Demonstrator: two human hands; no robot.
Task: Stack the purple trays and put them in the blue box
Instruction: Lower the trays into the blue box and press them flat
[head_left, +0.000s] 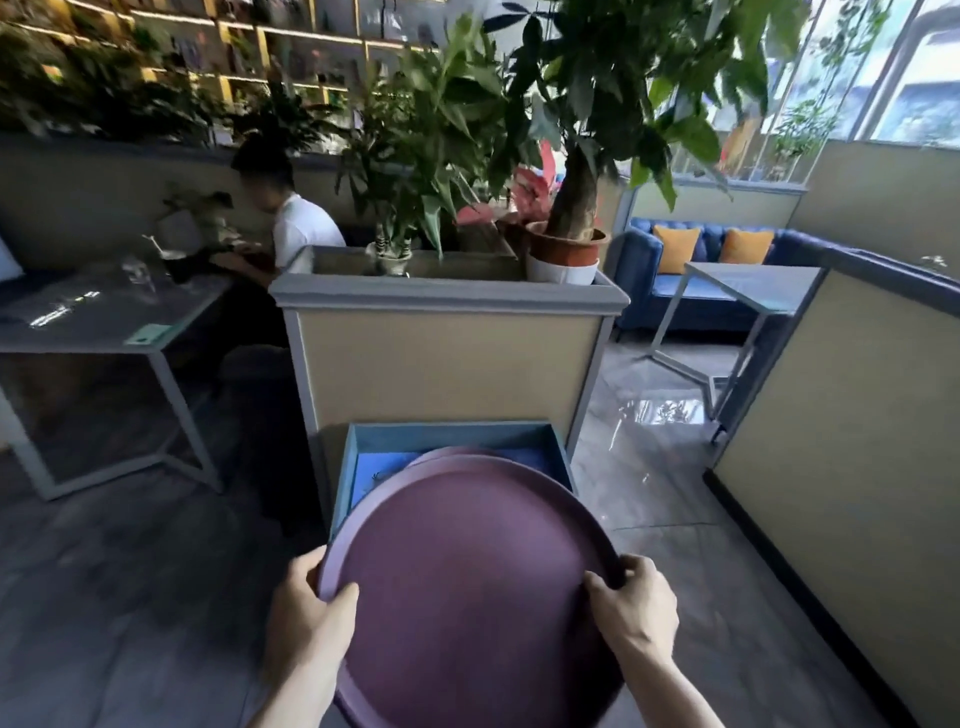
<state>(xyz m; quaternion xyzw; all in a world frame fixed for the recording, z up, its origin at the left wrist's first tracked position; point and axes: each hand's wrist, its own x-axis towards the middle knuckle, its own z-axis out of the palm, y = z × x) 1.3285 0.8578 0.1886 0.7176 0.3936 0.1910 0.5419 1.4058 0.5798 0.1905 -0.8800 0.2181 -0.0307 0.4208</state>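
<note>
I hold a large round purple tray (467, 587) in front of me, its far edge over the blue box (452, 434). My left hand (311, 618) grips its left rim, thumb on the inside. My right hand (634, 608) grips the right rim. Behind the held tray, the rim of a second purple tray (447, 453) shows inside the box. The box stands open on the floor against a beige planter wall, with a bright blue lining visible at its left side.
A beige planter divider (447, 358) with potted plants rises right behind the box. A grey table (98, 327) stands at the left, where a person in a white shirt (301, 228) sits. A beige partition (852, 415) lies to the right, a blue sofa (711, 270) beyond.
</note>
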